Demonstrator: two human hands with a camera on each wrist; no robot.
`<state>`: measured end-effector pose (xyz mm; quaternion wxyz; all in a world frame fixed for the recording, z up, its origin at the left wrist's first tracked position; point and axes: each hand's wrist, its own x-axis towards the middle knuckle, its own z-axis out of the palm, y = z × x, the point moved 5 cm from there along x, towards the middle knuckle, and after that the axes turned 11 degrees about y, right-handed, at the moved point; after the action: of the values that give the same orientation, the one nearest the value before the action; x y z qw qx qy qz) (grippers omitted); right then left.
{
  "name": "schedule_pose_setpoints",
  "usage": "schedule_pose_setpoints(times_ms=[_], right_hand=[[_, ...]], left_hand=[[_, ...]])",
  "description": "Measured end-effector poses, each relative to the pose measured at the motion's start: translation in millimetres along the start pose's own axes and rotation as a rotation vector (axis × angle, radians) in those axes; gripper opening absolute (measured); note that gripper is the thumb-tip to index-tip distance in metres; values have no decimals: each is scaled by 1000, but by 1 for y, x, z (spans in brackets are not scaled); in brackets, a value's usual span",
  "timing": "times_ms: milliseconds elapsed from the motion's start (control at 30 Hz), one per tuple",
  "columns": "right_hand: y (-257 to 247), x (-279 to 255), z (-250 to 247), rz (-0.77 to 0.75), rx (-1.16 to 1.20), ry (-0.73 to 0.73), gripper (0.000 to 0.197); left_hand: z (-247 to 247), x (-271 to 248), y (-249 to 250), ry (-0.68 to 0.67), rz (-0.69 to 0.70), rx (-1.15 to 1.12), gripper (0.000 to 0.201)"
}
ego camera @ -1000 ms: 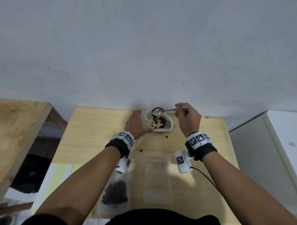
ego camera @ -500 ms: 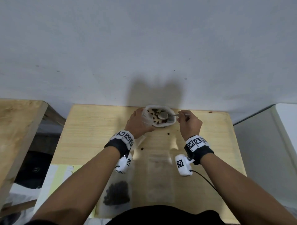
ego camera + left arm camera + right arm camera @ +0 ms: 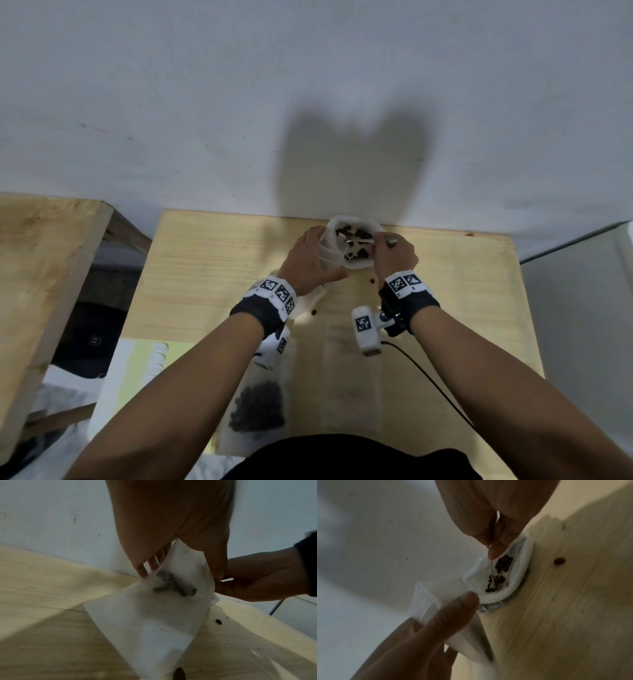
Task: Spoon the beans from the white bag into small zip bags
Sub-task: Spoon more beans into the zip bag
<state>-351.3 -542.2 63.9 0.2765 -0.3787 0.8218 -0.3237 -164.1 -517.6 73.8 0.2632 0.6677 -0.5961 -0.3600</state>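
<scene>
**Inspector:** White bag (image 3: 354, 265): report its position and surroundings.

**Operator:** It sits at the far edge of the tabletop (image 3: 212, 270), against a plain pale wall (image 3: 308, 85) that carries a dark shadow above my hands. The tabletop is light wood with visible grain. A second wooden surface (image 3: 37, 260) stands to the left, apart from this one.

**Inspector:** Condition of the bag?

**Operator:** Mouth open and facing up, rim rolled over. Dark beans (image 3: 356, 255) lie inside in loose clusters.

**Inspector:** Your left grip?

**Operator:** My left hand (image 3: 308, 262) holds a small zip bag (image 3: 154, 615), thumb on one face and fingers behind the other. It is translucent, tilted, touching the white bag's left side. A few beans show through it.

**Inspector:** Right grip?

**Operator:** My right hand (image 3: 394, 258) pinches the handle of a metal spoon (image 3: 491, 582). Its bowl is down among the beans in the white bag.

**Inspector:** Anything else on the surface?

**Operator:** Stray beans (image 3: 372, 281) lie loose on the wood near the bag. Nearer to me lies a filled zip bag (image 3: 258, 407), flat, dark with beans, and beside it an empty zip bag (image 3: 352, 377).
</scene>
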Motion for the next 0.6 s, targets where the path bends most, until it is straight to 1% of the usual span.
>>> schedule_pose_setpoints(times_ms=[100, 200, 233, 333, 500, 600], right_hand=[[6, -1, 10, 108, 42, -47, 17], [14, 2, 14, 165, 67, -128, 22], [16, 3, 13, 179, 83, -134, 22], [25, 4, 4, 261, 194, -110, 11], [31, 4, -18, 285, 311, -40, 7], [27, 5, -32, 261, 403, 0, 14]], left_hand=[[-2, 1, 2, -1, 16, 15, 92], [-3, 2, 0, -10, 10, 43, 98], [-3, 3, -2, -10, 5, 52, 98], [-2, 3, -6, 8, -5, 71, 95], [-6, 3, -9, 30, -57, 114, 97], [-9, 2, -8, 43, -71, 132, 97]])
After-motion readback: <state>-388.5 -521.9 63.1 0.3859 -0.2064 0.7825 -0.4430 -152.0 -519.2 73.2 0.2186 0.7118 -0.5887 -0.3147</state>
